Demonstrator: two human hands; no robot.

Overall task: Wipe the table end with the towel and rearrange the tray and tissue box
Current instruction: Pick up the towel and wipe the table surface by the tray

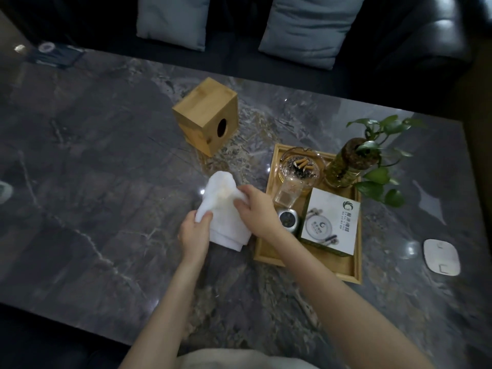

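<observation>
A white towel (223, 206), folded and bunched, is held just over the dark marble table (93, 169) near its middle. My left hand (193, 231) pinches its near left edge. My right hand (257, 211) grips its right side, with the wrist over the left rim of the tray. The wooden tray (346, 267) lies to the right of the towel. A wooden tissue box (206, 115) lies on its side behind the towel, its round hole facing front right.
On the tray stand a glass ashtray with butts (300, 163), a glass cup (288, 191), a small round metal item (286, 217), a white printed box (332, 222) and a plant in a glass vase (348, 161). A white flat device (442, 257) lies at the right. A dark sofa with grey cushions (173, 20) runs behind the table.
</observation>
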